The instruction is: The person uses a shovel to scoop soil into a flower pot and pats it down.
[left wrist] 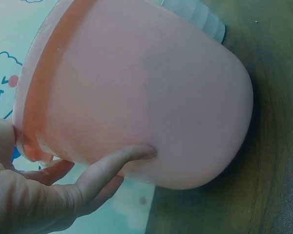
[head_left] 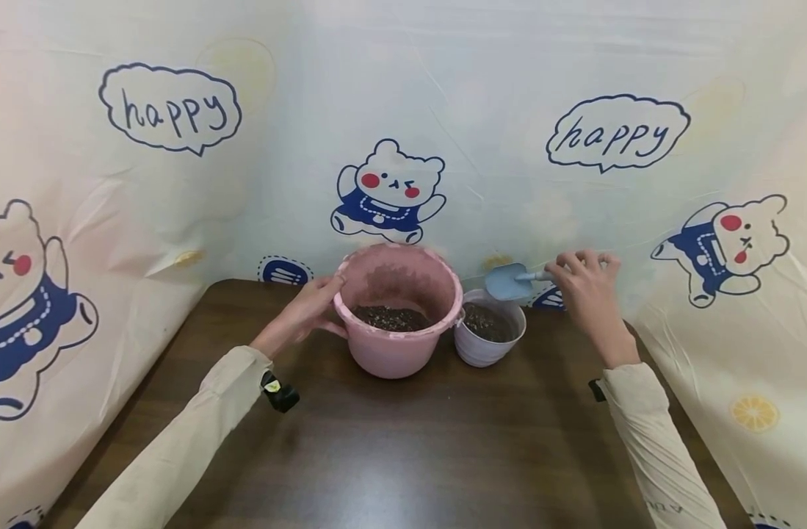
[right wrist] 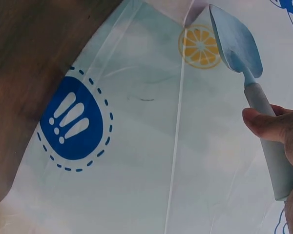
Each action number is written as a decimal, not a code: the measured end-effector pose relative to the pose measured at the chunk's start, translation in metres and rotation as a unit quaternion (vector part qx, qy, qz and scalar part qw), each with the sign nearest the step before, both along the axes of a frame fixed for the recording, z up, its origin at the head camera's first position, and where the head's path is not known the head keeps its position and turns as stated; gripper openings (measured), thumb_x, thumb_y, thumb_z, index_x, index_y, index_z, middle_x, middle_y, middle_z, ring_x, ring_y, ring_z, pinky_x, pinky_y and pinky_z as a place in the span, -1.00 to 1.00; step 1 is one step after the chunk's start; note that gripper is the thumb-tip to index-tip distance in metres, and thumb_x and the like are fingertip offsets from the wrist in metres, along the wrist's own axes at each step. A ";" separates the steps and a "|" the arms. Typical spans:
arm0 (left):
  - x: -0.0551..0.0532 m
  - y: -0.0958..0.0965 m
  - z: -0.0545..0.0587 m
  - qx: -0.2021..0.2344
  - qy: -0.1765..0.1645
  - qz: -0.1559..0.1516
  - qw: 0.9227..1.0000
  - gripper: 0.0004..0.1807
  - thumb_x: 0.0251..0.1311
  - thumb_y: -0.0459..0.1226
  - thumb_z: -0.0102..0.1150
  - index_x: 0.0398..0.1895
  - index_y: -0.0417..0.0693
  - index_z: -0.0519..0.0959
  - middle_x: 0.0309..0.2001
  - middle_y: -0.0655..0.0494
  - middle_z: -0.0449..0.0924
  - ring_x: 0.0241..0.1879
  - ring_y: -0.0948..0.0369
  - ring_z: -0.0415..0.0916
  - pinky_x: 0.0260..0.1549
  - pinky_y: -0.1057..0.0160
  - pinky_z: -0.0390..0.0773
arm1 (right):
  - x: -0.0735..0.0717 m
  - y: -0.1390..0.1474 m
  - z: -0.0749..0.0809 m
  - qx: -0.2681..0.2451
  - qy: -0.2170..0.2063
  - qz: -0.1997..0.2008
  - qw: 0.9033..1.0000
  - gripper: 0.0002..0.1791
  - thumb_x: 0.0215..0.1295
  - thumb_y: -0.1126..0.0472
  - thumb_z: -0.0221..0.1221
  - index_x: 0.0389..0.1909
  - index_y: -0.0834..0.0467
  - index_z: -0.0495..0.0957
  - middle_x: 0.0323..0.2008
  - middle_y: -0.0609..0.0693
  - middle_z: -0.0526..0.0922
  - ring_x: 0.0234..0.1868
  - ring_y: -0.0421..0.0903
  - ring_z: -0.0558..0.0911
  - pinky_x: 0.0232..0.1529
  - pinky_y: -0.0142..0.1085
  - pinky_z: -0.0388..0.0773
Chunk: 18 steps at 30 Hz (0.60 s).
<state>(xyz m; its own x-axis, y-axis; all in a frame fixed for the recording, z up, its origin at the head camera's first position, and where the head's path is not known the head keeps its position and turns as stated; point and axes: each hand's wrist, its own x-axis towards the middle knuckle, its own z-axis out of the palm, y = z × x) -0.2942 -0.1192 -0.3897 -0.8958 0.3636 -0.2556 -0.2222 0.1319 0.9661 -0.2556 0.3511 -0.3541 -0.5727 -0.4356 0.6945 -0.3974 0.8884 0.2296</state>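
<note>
A pink plastic bucket (head_left: 393,358) with dark soil (head_left: 388,318) inside stands on the table's far side. My left hand (head_left: 308,303) grips it at its left edge. In the left wrist view the thumb is at the bucket's rim and the fingers (left wrist: 105,170) press against its outer wall. My right hand (head_left: 587,288) holds a small blue trowel (head_left: 507,282) by its grey handle (right wrist: 271,156). The blade is above the white ribbed pot (head_left: 480,353), which also has soil (head_left: 485,323) in it and stands just right of the bucket.
All of this stands on a dark brown wooden table (head_left: 377,448). A printed cloth (head_left: 496,88) with bears and "happy" bubbles hangs close behind the bucket and along both sides. Dark wrist devices (head_left: 280,393) sit at both cuffs.
</note>
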 end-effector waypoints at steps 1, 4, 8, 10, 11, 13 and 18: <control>0.000 0.000 0.000 0.000 0.001 -0.001 1.000 -0.23 0.67 0.00 -0.22 0.70 -0.21 -0.14 0.60 -0.37 0.01 0.50 -0.33 0.19 -0.08 -0.12 0.80 | 0.001 -0.001 -0.001 0.001 0.001 0.001 1.000 -0.83 0.28 0.52 0.32 -0.18 0.25 0.71 -0.20 0.22 0.65 -0.09 0.33 0.50 -0.07 0.36 0.26; 0.000 0.000 -0.001 0.003 0.003 -0.001 1.000 -0.24 0.68 -0.01 -0.22 0.70 -0.22 -0.13 0.59 -0.38 0.02 0.49 -0.34 0.19 -0.09 -0.13 0.80 | 0.001 -0.004 -0.003 0.000 0.001 0.006 1.000 -0.86 0.28 0.46 0.35 -0.18 0.23 0.71 -0.21 0.21 0.64 -0.12 0.31 0.49 -0.08 0.34 0.25; 0.000 -0.001 -0.002 0.008 0.006 -0.003 1.000 -0.24 0.68 -0.02 -0.22 0.69 -0.24 -0.13 0.59 -0.40 0.03 0.49 -0.35 0.19 -0.09 -0.14 0.80 | 0.000 -0.005 -0.007 -0.009 -0.001 0.008 1.000 -0.80 0.23 0.45 0.40 -0.14 0.22 0.72 -0.20 0.22 0.62 -0.13 0.30 0.46 -0.07 0.34 0.23; 0.000 -0.001 -0.001 0.008 0.007 -0.004 1.000 -0.24 0.68 -0.03 -0.23 0.69 -0.25 -0.13 0.59 -0.40 0.03 0.49 -0.35 0.19 -0.09 -0.14 0.80 | -0.002 -0.006 -0.008 -0.016 0.003 0.006 1.000 -0.75 0.21 0.45 0.42 -0.11 0.20 0.73 -0.19 0.23 0.63 -0.12 0.30 0.47 -0.07 0.34 0.25; 0.000 -0.001 -0.001 0.008 0.007 -0.004 1.000 -0.24 0.68 -0.02 -0.23 0.69 -0.25 -0.13 0.59 -0.40 0.02 0.49 -0.35 0.19 -0.09 -0.14 0.80 | -0.002 -0.007 -0.009 -0.019 0.007 0.007 1.000 -0.74 0.19 0.45 0.43 -0.10 0.20 0.73 -0.19 0.24 0.63 -0.12 0.31 0.47 -0.07 0.35 0.26; -0.001 -0.001 -0.001 0.007 0.006 -0.005 1.000 -0.24 0.68 -0.02 -0.23 0.69 -0.25 -0.14 0.59 -0.40 0.01 0.50 -0.35 0.18 -0.08 -0.14 0.80 | -0.004 -0.007 -0.010 -0.028 0.013 0.011 0.999 -0.74 0.19 0.43 0.44 -0.09 0.19 0.73 -0.19 0.25 0.65 -0.12 0.32 0.49 -0.08 0.36 0.27; -0.001 -0.002 -0.003 0.008 0.008 -0.008 1.000 -0.23 0.68 -0.02 -0.22 0.69 -0.26 -0.15 0.60 -0.40 0.00 0.51 -0.35 0.17 -0.11 -0.12 0.81 | -0.008 -0.015 -0.009 -0.044 0.029 0.019 0.998 -0.75 0.20 0.38 0.45 -0.10 0.15 0.74 -0.21 0.25 0.67 -0.15 0.34 0.51 -0.14 0.35 0.31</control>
